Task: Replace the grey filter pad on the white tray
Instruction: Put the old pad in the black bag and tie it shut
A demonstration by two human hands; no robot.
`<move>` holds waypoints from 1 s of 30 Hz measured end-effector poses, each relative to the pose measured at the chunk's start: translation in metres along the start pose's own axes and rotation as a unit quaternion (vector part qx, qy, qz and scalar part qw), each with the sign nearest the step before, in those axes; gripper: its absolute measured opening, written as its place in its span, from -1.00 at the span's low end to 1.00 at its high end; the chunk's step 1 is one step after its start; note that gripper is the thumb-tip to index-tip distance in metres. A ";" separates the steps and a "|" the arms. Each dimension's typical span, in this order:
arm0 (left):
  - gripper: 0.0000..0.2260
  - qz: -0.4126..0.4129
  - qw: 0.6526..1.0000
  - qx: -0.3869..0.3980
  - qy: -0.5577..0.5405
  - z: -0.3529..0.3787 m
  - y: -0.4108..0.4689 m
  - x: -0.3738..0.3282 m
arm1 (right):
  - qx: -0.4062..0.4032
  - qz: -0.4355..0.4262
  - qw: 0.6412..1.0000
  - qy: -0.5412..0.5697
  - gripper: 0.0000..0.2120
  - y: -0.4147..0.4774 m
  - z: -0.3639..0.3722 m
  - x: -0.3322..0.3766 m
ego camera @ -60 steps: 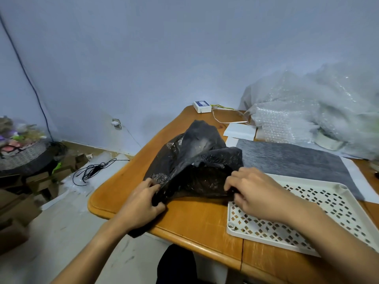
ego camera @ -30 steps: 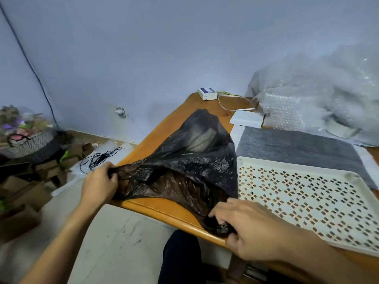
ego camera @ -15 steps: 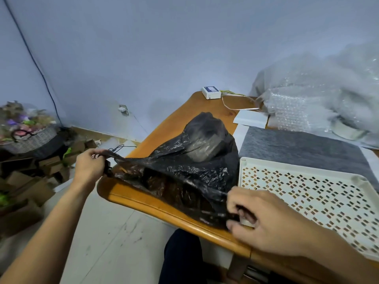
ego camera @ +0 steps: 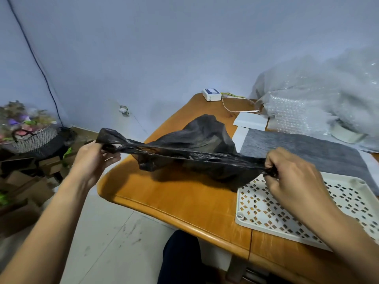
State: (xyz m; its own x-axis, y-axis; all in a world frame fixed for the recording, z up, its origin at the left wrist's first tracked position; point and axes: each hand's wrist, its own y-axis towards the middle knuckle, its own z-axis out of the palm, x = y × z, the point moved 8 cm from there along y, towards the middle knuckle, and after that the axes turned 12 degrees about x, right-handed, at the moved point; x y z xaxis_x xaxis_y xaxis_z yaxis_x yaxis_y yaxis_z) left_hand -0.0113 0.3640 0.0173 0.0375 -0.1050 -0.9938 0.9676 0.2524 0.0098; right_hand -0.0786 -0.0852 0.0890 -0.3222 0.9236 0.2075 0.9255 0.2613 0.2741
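Observation:
A black plastic bag with something bulky inside rests on the wooden table. My left hand grips one handle, out past the table's left edge. My right hand grips the other handle above the white perforated tray. The bag's mouth is stretched taut between the two hands. A grey filter pad lies flat on the table behind the tray, on white paper. The tray has no pad in it.
A heap of bubble wrap fills the back right. A small white box with a cable sits at the far table corner, with a white pad nearby. Cardboard pieces and a basket crowd the floor at left.
Both hands pulled the bag's handles apart and lifted them, stretching the bag's mouth into a tight line. My right hand rose from the table's front edge to above the tray.

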 end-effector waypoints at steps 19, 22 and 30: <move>-0.74 0.071 0.908 0.176 -0.374 0.069 -0.028 -0.060 | -0.126 0.040 0.856 0.500 -0.72 0.032 -0.023 -0.055; -0.91 0.055 0.910 0.171 -0.374 0.079 -0.030 -0.049 | -0.102 0.050 0.778 0.618 -0.72 0.042 -0.003 -0.066; -0.65 0.062 0.955 0.176 -0.231 0.126 -0.039 -0.061 | -0.108 0.022 0.657 0.746 -0.83 0.061 -0.002 -0.045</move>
State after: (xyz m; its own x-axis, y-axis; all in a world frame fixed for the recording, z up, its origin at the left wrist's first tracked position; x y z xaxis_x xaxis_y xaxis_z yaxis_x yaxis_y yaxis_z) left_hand -0.0202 0.2395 0.0911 0.1843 -0.5293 -0.8282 0.9695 -0.0405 0.2416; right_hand -0.0077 -0.1112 0.0985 -0.2821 -0.4157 0.8646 0.9424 0.0489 0.3310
